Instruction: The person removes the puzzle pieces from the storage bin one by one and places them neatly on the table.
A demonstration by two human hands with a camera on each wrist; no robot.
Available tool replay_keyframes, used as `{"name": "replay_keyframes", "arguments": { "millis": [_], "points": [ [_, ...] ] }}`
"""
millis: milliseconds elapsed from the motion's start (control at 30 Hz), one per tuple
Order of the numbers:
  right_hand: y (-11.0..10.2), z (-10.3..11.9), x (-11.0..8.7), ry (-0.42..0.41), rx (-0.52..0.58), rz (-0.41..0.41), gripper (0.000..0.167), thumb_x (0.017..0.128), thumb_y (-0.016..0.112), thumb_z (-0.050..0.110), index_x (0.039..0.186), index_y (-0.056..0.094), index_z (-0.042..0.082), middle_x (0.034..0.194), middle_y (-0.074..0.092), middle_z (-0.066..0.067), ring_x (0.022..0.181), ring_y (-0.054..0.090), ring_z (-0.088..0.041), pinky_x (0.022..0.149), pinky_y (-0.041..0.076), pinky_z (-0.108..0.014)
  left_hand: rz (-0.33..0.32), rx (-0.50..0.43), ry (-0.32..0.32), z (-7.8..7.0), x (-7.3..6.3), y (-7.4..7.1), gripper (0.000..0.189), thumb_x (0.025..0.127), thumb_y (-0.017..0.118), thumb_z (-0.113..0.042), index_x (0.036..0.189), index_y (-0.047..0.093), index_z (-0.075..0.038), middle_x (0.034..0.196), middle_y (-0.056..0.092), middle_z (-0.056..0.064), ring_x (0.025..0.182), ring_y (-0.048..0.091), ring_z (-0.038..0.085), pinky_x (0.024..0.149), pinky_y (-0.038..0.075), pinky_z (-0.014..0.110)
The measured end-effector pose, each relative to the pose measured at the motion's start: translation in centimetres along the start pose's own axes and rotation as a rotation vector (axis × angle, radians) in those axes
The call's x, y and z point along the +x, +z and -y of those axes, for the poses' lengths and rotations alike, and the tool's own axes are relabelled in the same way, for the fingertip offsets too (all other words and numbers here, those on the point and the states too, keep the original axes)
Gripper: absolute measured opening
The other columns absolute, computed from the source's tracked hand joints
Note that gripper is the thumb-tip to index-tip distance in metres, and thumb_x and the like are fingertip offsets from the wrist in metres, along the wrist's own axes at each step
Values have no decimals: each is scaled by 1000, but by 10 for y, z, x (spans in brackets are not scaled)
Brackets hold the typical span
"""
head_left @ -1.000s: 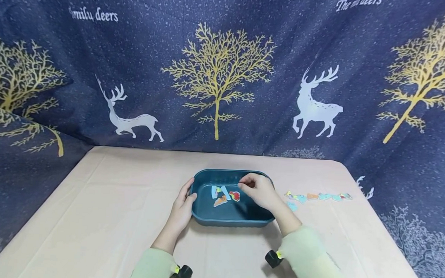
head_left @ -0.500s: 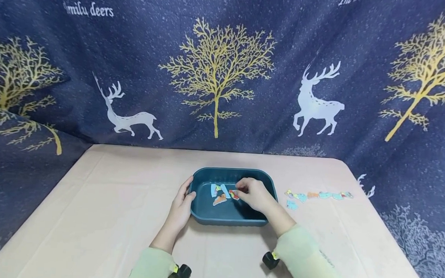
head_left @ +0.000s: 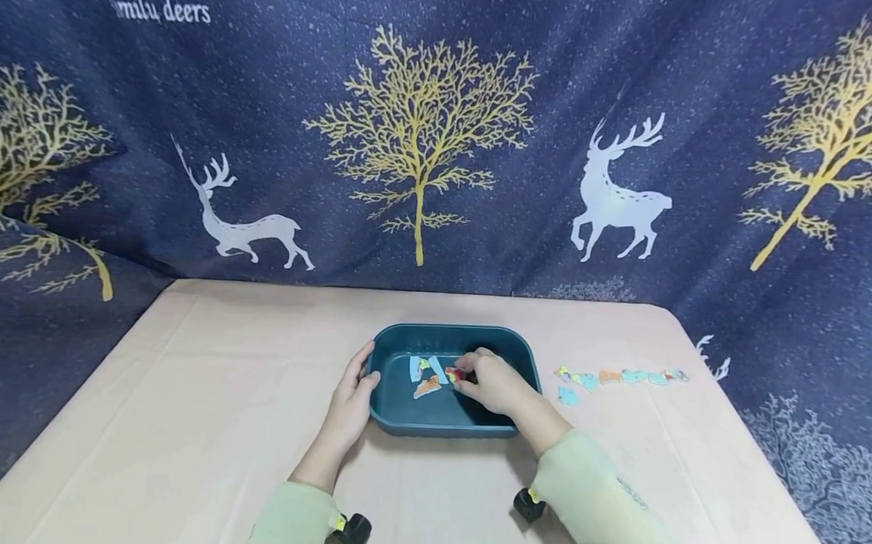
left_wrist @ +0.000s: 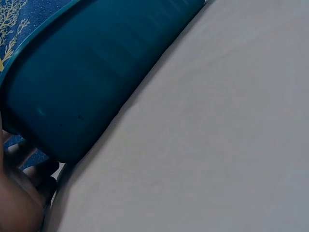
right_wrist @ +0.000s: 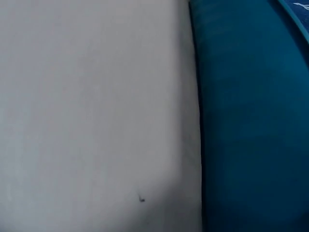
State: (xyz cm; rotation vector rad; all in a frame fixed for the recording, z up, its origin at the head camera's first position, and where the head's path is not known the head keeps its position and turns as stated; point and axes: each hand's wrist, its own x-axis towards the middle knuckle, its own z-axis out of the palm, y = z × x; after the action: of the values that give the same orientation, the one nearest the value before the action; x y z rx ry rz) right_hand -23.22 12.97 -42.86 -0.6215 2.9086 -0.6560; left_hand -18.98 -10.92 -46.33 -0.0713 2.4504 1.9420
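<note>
A dark teal plastic tub point(head_left: 444, 428) stands on the table. My left hand point(head_left: 352, 394) holds its left end, thumb at the rim; the left wrist view shows those fingers against the tub's wall point(left_wrist: 72, 87). Inside the tub, my right hand point(head_left: 500, 384) has its thumb and fingers about a flat red puzzle piece point(head_left: 454, 376), which they partly cover. Left of it on the tub's floor lie light blue puzzle pieces point(head_left: 415, 369) and an orange puzzle piece point(head_left: 427, 387). In the right wrist view only the tub's side point(right_wrist: 251, 121) shows, with no fingers.
Right of the tub, several puzzle pieces point(head_left: 632, 376) lie in a row on the pale tablecloth point(head_left: 203, 424), with a single blue piece point(head_left: 568, 395) in front of them. Behind the table hangs a dark blue curtain point(head_left: 364, 236) printed with deer and trees.
My right hand has lowered and moved left within the tub, bringing its fingers onto the red puzzle piece. The left hand stays on the tub. The head view has shifted slightly.
</note>
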Motion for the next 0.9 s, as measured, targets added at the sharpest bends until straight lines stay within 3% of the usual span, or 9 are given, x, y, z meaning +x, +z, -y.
{"name": "replay_keyframes", "arguments": {
  "millis": [200,500,767,900],
  "points": [
    [0,4,0,-5,-66,47,31,89,66,23,116,66,9,110,56,-8,96,56,-21,82,52,-37,0,7,3,0,1,-1,50,101,36,-24,149,25,-31,158,19,-3,145,20,28,118,20,47],
    [0,3,-1,31,-4,55,20,85,70,22,101,62,12,104,55,-5,97,54,-20,85,49,-38,2,2,3,0,0,-1,50,101,36,-23,150,24,-28,159,19,-2,146,19,28,118,20,48],
    [-5,2,0,35,201,74,9,87,66,8,90,58,10,81,65,0,73,57,-10,67,48,-27,-6,-11,6,-3,-1,0,50,100,37,-22,149,26,-31,158,20,-2,145,20,27,118,19,47],
    [-8,1,-2,11,266,70,5,88,60,2,92,60,6,82,68,-4,67,59,-9,59,47,-24,-7,-16,11,-2,-1,0,50,101,37,-21,149,26,-29,158,20,-1,145,20,27,118,19,47]
  ]
}}
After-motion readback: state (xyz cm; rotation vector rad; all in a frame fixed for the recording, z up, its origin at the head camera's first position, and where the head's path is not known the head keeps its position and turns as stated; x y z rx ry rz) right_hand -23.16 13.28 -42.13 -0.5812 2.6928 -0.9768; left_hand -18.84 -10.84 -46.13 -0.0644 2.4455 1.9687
